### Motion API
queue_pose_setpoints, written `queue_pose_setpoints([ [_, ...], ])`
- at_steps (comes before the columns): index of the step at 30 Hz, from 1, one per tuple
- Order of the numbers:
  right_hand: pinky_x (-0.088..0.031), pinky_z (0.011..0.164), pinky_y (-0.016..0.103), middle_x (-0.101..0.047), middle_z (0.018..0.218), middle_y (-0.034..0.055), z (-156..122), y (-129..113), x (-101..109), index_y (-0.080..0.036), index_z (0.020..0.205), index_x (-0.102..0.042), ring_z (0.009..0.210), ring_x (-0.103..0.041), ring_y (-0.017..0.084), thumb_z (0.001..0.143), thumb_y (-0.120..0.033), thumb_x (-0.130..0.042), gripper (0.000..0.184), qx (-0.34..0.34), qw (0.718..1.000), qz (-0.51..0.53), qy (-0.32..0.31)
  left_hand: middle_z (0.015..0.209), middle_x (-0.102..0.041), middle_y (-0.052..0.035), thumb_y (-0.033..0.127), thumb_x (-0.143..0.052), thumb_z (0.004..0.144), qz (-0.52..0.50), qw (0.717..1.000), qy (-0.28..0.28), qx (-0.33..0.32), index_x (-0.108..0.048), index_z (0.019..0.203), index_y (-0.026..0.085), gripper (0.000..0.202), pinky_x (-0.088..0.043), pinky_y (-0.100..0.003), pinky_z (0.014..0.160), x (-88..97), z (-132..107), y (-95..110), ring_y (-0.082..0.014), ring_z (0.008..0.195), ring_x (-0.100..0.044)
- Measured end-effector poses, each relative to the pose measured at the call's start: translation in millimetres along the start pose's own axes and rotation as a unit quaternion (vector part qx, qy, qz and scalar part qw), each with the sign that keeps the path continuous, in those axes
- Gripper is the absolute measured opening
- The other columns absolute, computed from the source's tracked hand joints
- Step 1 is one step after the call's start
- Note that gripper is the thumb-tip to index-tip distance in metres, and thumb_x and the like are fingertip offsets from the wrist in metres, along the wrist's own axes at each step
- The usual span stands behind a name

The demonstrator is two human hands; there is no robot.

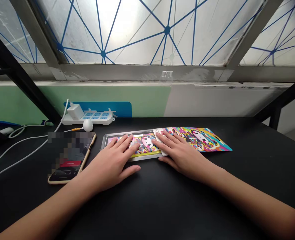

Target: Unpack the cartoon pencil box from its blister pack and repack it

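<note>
Nearest me on the feed is the bare front of the black table (147, 206). Just beyond, my left hand (113, 165) lies flat with its fingers spread, gripping nothing, and my right hand (181, 151) rests palm down, also loose. A phone (64, 171) lies left of the left forearm.

Under the left fingers is a clear plastic tray (104, 141) with a bright printed pouch (147, 142) in it, yellow along the near edge. The right fingers press the near-left end of a colourful card (208, 138), which overlaps the tray's right end and runs off to the right.

I'd call the work partway: the card lies mostly off the tray, while the pouch sits inside it. Card and tray are neither fully apart nor lined up.

Farther back stand a power strip (97, 117), the green wall (149, 100) and the window (137, 33).
</note>
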State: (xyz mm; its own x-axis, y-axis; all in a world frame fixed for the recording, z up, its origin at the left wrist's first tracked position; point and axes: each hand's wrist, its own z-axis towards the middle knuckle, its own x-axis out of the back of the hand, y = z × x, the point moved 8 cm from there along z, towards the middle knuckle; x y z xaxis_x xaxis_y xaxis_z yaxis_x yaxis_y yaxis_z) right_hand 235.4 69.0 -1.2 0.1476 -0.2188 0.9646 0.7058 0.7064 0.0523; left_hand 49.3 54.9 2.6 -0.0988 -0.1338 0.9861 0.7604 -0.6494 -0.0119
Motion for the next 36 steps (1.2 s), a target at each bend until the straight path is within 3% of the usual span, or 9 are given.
queue_pose_setpoints([
  [7, -0.038, 0.118, 0.055, -0.045, 0.158, 0.0143, -3, 20, -1, -0.02, 0.156, -0.039, 0.148, -0.037, 0.031, 0.099, -0.02, -0.048, 0.057, -0.009, 0.999, 0.033, -0.014, 0.159, -0.045, -0.0121, 0.032, -0.042, 0.102, -0.002, 1.0, -0.001, 0.002, -0.056, 0.14, 0.023, 0.041, -0.041, -0.056, 0.115, -1.0, 1, -20, -0.0332, 0.144, -0.045],
  [14, -0.046, 0.114, 0.049, -0.046, 0.158, 0.0068, -15, 48, 2, -0.029, 0.155, -0.042, 0.145, -0.044, 0.025, 0.084, 0.005, -0.036, 0.079, -0.025, 0.999, 0.035, -0.017, 0.149, -0.058, -0.009, 0.034, -0.054, 0.095, -0.024, 0.999, 0.02, 0.013, -0.067, 0.126, 0.026, 0.035, -0.046, -0.049, 0.112, 15.4, -3, -40, -0.0304, 0.139, -0.052],
  [18, -0.051, 0.108, 0.049, -0.062, 0.144, 0.0087, -16, 57, 25, -0.023, 0.144, -0.056, 0.132, -0.059, 0.026, 0.086, 0.004, -0.036, 0.068, -0.034, 0.998, -0.014, 0.043, 0.146, -0.06, -0.0108, 0.047, -0.056, 0.096, -0.034, 0.999, 0.025, 0.018, -0.069, 0.128, 0.024, 0.041, -0.047, -0.049, 0.11, 17.3, -2, -45, -0.0318, 0.137, -0.054],
  [21, -0.056, 0.102, 0.048, -0.067, 0.136, 0.014, -15, 27, 52, -0.015, 0.137, -0.062, 0.123, -0.066, 0.028, 0.092, -0.001, -0.037, 0.053, -0.011, 0.992, -0.053, 0.111, 0.153, -0.053, -0.0128, 0.06, -0.051, 0.098, -0.028, 0.999, 0.018, 0.037, -0.062, 0.138, 0.026, 0.054, -0.045, -0.054, 0.109, 12.6, -1, -46, -0.0349, 0.14, -0.05],
  [24, -0.056, 0.101, 0.046, -0.071, 0.13, 0.0178, -18, -45, 70, -0.008, 0.126, -0.066, 0.118, -0.068, 0.028, 0.095, -0.004, -0.041, 0.04, 0.08, 0.981, -0.078, 0.158, 0.156, -0.049, -0.0137, 0.054, -0.046, 0.102, -0.019, 0.999, 0.022, 0.03, -0.056, 0.145, 0.025, 0.053, -0.042, -0.057, 0.109, 8.4, 1, -39, -0.0363, 0.142, -0.047],
  [29, -0.056, 0.096, 0.048, -0.072, 0.126, 0.0173, -20, -158, 44, -0.008, 0.118, -0.07, 0.113, -0.069, 0.034, 0.098, -0.018, -0.044, 0.035, 0.197, 0.971, -0.067, 0.119, 0.155, -0.05, -0.0146, 0.042, -0.044, 0.105, -0.032, 0.998, 0.047, 0.012, -0.055, 0.145, 0.02, 0.048, -0.04, -0.055, 0.111, 6.7, 4, -26, -0.0354, 0.142, -0.047],
  [31, -0.055, 0.096, 0.047, -0.067, 0.135, 0.0193, -9, -172, 23, -0.005, 0.128, -0.065, 0.118, -0.067, 0.034, 0.103, -0.034, -0.042, 0.044, 0.196, 0.978, -0.027, 0.067, 0.154, -0.051, -0.0134, 0.042, -0.045, 0.105, -0.042, 0.997, 0.057, 0.008, -0.057, 0.143, 0.021, 0.046, -0.04, -0.054, 0.111, 6.7, 5, -22, -0.0349, 0.142, -0.047],
  [34, -0.044, 0.111, 0.049, -0.056, 0.149, 0.0186, 17, -162, -1, -0.007, 0.142, -0.055, 0.136, -0.053, 0.034, 0.102, -0.061, -0.037, 0.069, 0.163, 0.983, 0.086, -0.026, 0.153, -0.053, -0.0116, 0.041, -0.049, 0.103, -0.049, 0.997, 0.064, -0.006, -0.06, 0.141, 0.023, 0.043, -0.04, -0.054, 0.111, 6.4, 5, -18, -0.0344, 0.141, -0.048],
  [36, -0.034, 0.119, 0.05, -0.054, 0.151, 0.0151, 34, -147, -9, -0.013, 0.141, -0.056, 0.142, -0.046, 0.031, 0.101, -0.061, -0.04, 0.064, 0.135, 0.976, 0.157, -0.071, 0.153, -0.053, -0.0117, 0.039, -0.05, 0.103, -0.048, 0.997, 0.064, -0.013, -0.06, 0.14, 0.023, 0.042, -0.04, -0.053, 0.112, 5.9, 5, -17, -0.0337, 0.141, -0.048],
])
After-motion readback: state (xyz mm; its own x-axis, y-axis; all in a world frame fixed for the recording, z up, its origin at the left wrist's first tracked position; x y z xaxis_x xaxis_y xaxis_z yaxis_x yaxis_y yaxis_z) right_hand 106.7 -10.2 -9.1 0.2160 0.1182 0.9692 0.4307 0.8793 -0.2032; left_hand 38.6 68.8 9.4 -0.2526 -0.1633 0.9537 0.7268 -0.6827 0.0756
